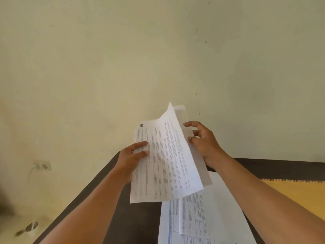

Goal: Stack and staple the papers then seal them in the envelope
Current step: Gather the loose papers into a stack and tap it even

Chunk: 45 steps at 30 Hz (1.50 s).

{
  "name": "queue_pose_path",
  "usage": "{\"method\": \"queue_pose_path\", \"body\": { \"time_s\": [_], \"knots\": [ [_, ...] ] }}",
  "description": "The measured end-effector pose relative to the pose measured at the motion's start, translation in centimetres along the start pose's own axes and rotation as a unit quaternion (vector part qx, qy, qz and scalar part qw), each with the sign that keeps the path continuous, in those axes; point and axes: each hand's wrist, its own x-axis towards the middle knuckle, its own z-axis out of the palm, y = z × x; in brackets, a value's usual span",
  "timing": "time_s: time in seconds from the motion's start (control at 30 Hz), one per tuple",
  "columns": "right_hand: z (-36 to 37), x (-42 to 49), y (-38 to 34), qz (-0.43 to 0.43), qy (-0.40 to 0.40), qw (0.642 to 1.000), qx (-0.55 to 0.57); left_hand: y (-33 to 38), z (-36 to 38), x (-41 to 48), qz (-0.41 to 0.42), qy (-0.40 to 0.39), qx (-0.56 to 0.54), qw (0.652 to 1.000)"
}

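Holding printed white paper sheets (165, 161) raised above the dark surface (137, 217), the left hand (131, 155) pinches their left edge. The right hand (206, 144) has its fingers (191, 124) spread and curled at the right edge; whether they grip cannot be told.

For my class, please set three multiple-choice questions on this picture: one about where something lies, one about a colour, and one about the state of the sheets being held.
1. Where do the loose papers lie?
A. On the dark table
B. On the floor
C. Pinned to the wall

2. What colour is the mat at the picture's right edge?
A. Blue
B. Yellow-orange
C. Green

3. How are the held sheets?
A. Flat on the table
B. Up in the air, top corner curling
C. Inside an envelope

Answers:
1 A, they rest on the tabletop below the held sheets.
2 B, its surface shows yellow-orange.
3 B, the left hand grips them above the table.
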Motion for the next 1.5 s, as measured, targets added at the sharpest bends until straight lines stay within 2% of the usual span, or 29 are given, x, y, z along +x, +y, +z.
{"method": "queue_pose_path", "body": {
  "time_s": [0.2, 0.33, 0.4, 0.53, 0.7, 0.87, 1.0, 1.07, 1.13, 1.23, 1.3, 1.4, 1.5],
  "knots": [
    [3.9, -1.3, 1.6, 0.0, -0.081, 0.996, -0.039, -1.4, -3.4, -1.8, 0.001, 0.033, 0.042, 0.999],
    [7.5, -2.2, 3.8, -0.005, -0.121, 0.992, -0.039, -3.3, -6.4, -2.4, -0.021, 0.06, 0.069, 0.996],
    [9.4, -2.5, 5.3, -0.013, -0.136, 0.988, -0.074, -4.5, -8.1, -2.4, -0.032, 0.072, 0.072, 0.994],
    [12.2, -2.6, 8.1, -0.005, -0.104, 0.986, -0.128, -6.4, -10.5, -1.8, -0.059, 0.079, 0.08, 0.992],
    [14.4, -1.0, 11.8, 0.036, -0.128, 0.973, -0.191, -7.2, -11.4, 0.0, -0.099, 0.034, 0.128, 0.986],
    [14.2, 1.1, 14.6, 0.093, -0.124, 0.967, -0.202, -8.8, -11.8, 2.7, -0.116, 0.044, 0.16, 0.979],
    [12.1, 4.0, 16.3, 0.107, -0.06, 0.965, -0.233, -10.2, -11.8, 4.0, -0.118, 0.049, 0.15, 0.98],
    [10.0, 6.0, 17.3, 0.119, -0.004, 0.946, -0.3, -10.5, -11.8, 4.6, -0.114, 0.047, 0.138, 0.983],
    [7.3, 7.8, 18.2, 0.155, 0.029, 0.904, -0.398, -10.4, -11.6, 5.2, -0.109, 0.04, 0.134, 0.984],
    [3.2, 9.6, 19.4, 0.25, 0.012, 0.837, -0.487, -10.1, -11.2, 6.0, -0.096, 0.032, 0.121, 0.988],
    [1.5, 10.2, 20.5, 0.295, -0.008, 0.808, -0.51, -9.9, -10.9, 6.5, -0.092, 0.027, 0.107, 0.99],
    [1.3, 10.3, 21.1, 0.28, -0.009, 0.788, -0.548, -9.7, -10.3, 7.1, -0.093, 0.021, 0.088, 0.992],
    [1.7, 10.4, 21.1, 0.26, 0.007, 0.79, -0.555, -9.5, -9.6, 7.4, -0.094, 0.012, 0.067, 0.993]
  ]
}}
